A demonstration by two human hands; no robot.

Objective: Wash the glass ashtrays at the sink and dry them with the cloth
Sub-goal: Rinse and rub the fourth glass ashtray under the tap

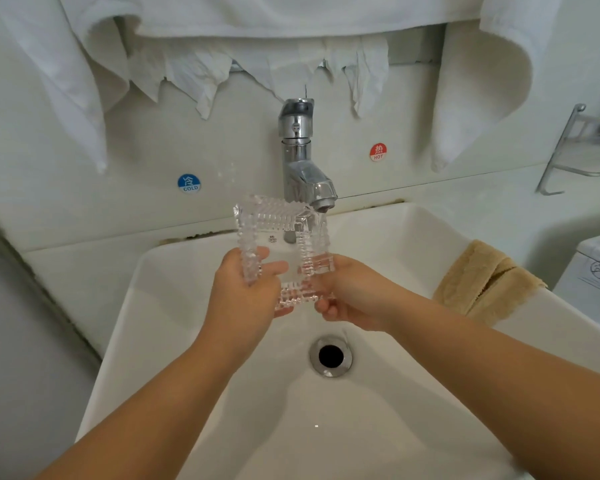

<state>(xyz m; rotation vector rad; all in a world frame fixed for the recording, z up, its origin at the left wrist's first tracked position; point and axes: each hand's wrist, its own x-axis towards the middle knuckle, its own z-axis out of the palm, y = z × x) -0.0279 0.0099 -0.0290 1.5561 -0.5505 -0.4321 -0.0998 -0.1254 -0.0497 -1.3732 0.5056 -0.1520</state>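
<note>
Glass, ribbed and clear, forms the square ashtray [284, 251], which is held tilted over the back half of the sink [174, 306], its far right corner just under the tap [305, 174]. Its left rim is grasped by the left hand [243, 299], thumb laid across the inner face. Its near right corner is gripped by the right hand [350, 296], fingers curled beneath. A thin stream appears to fall from the spout onto the far right rim; the flow is faint and cannot be judged further. For a sound rinse, the ashtray should be turned slowly so that each ribbed wall and the inner floor pass under the stream in turn, since residue is likely to lodge in the grooves. Wet glass is judged slippery, so one hand should be kept firmly closed on a rim while the other is shifted. The piece should be kept low above the basin, clear of the spout, to avoid chipping. A tan cloth [485, 282] is draped over the right edge of the sink, within reach for drying. White towels [478, 81] hang above.
</note>
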